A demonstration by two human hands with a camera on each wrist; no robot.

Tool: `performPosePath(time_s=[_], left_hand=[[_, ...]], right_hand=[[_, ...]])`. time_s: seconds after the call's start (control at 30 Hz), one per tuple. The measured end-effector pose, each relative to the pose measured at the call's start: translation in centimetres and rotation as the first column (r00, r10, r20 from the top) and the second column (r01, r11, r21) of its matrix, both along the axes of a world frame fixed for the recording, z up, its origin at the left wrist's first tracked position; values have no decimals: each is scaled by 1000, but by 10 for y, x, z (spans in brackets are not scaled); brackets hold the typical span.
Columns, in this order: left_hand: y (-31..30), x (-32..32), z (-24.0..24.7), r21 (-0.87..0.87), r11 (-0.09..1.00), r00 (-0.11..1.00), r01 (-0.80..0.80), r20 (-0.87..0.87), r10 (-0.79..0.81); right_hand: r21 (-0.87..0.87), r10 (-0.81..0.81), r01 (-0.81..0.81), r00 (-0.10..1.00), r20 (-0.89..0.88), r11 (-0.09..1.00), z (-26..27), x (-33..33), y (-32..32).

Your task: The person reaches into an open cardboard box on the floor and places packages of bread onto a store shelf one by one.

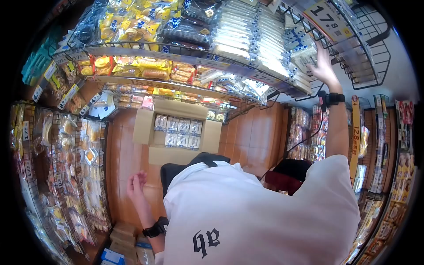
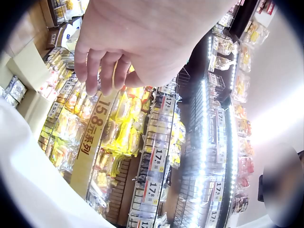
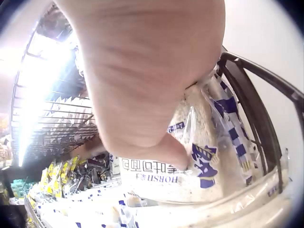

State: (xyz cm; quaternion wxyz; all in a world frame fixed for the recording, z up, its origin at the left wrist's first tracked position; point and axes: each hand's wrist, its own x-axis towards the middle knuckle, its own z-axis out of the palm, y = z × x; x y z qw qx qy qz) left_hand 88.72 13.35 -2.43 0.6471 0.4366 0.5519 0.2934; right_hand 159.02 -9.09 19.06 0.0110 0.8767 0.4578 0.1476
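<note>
The right hand (image 1: 326, 65) has its thumb against the printed front of a clear bread bag (image 3: 204, 135); its fingers are hidden behind the palm in the wrist view, so I cannot tell how far closed that grip is. The bag is at the end of the shelf, with a dark metal side rail (image 3: 245, 102) just beside it. A large price sign (image 1: 324, 20) hangs on a wire rack close by the hand.

Next along the shelf come rows of white bread bags (image 1: 271, 39), then dark bags (image 1: 187, 33), then yellow bags (image 1: 132, 22). Lower shelves underneath are packed with more wrapped bread.

The left hand (image 1: 137, 185) is well apart from all this, fingers loosely bent, its grip holding nothing.

A cardboard box (image 1: 174, 157) stands with flaps spread on the floor (image 1: 121, 145), with rows of white packs (image 1: 182, 134) in it. The person's white shirt (image 1: 265, 216) blocks much of the floor behind, and hanging racks (image 1: 90, 137) of packets line both sides.
</note>
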Motion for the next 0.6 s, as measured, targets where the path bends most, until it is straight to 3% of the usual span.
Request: performPosePath(time_s=[0.1,0.13,0.2,0.23,0.3,0.33,0.43,0.47,0.5,0.6], left_hand=[[-3,2,-2,-5,1000,1000,3,-24,-4],[-4,4,-2,-3,1000,999,7,-34,-7],[-3,2,-6,8,1000,999,25,-43,-25],[-2,-1,-13,16,999,998,38,-41,-37],[-2,-2,-15,19,999,999,38,-38,-37],[-3,0,-12,13,1000,999,25,-39,-24],[-5,0,-10,13,1000,999,4,-37,-4],[-4,-1,-10,15,1000,999,2,-36,-1],[-4,-2,-11,16,1000,999,2,-35,-1],[-2,-5,-16,17,1000,999,-21,-26,22]], right_hand=[[-81,-219,206,947,-233,975,25,-4,19],[-88,-203,188,950,-235,978,23,8,16],[-122,-300,275,837,-459,954,44,-33,37],[-145,-300,263,824,-480,954,49,-45,44],[-135,-117,85,960,-253,987,32,-25,31],[-82,161,-163,987,-23,983,15,3,17],[-3,-137,144,927,-348,990,16,-12,21],[34,-62,74,959,-277,997,17,-13,23],[-10,-97,99,939,-329,995,24,-14,25],[-131,-221,204,967,-129,970,40,-46,39]])
